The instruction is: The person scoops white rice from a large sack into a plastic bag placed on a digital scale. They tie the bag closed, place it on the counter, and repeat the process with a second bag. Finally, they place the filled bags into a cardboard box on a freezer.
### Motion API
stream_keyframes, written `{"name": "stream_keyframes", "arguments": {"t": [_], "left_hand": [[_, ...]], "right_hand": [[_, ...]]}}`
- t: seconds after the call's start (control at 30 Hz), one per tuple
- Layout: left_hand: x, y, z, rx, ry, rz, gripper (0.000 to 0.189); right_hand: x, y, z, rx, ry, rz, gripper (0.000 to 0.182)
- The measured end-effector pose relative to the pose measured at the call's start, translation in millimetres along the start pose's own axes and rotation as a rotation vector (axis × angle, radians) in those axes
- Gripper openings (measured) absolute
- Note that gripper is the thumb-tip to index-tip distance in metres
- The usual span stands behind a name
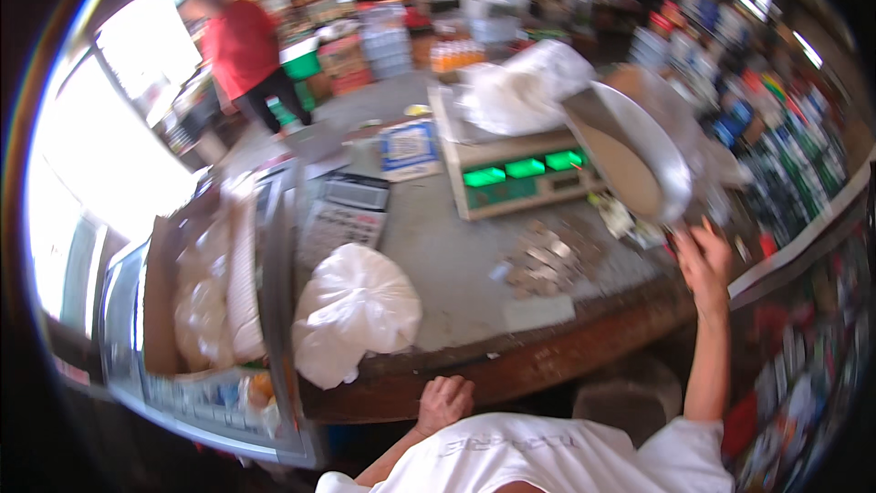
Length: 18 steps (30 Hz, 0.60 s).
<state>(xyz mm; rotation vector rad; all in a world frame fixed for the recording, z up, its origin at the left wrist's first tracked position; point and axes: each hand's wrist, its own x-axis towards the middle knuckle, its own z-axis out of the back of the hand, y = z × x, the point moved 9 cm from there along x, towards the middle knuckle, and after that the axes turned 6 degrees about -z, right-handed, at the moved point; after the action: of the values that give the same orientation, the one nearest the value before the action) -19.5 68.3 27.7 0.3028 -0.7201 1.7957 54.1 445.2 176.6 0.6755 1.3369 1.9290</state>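
My right hand (705, 260) grips a metal scoop (674, 157) near its lower end. The scoop is tilted, and a pale beige grain or powder (619, 171) lies in it. Beside it, a white plastic bag (530, 85) sits on the pan of a digital weighing scale (455, 164) with lit green displays. At the counter's front edge, my left hand (445, 402) has curled fingers; its palm is hidden. A knotted white plastic bag (359, 315) rests on the counter (438, 253) to the left, and a pile of coins (547, 257) lies in front of the scale.
A calculator (345, 209) and a printed code card (409, 148) lie left of the scale. A cardboard box (161, 294) of plastic bags stands on a glass case at left. Several bottles (787, 144) crowd the right. A person in red (243, 48) stands farther back.
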Motion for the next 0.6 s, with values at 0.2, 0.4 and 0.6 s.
{"name": "stream_keyframes", "arguments": {"t": [0.2, 0.4, 0.6], "left_hand": [[9.0, -9.0, -9.4, 0.010, -0.001, -0.081, 0.028], [10.3, -12.2, -8.7, 0.014, 0.000, -0.053, 0.026], [9.8, -13.7, -7.4, 0.041, -0.011, -0.032, 0.024]], "right_hand": [[-38.2, -6.0, 39.7, -0.105, -0.109, -0.018, 0.037], [-70.1, -23.1, 69.7, -0.089, -0.201, -0.065, 0.037], [-82.0, -27.0, 84.7, -0.097, -0.232, -0.052, 0.037]]}}
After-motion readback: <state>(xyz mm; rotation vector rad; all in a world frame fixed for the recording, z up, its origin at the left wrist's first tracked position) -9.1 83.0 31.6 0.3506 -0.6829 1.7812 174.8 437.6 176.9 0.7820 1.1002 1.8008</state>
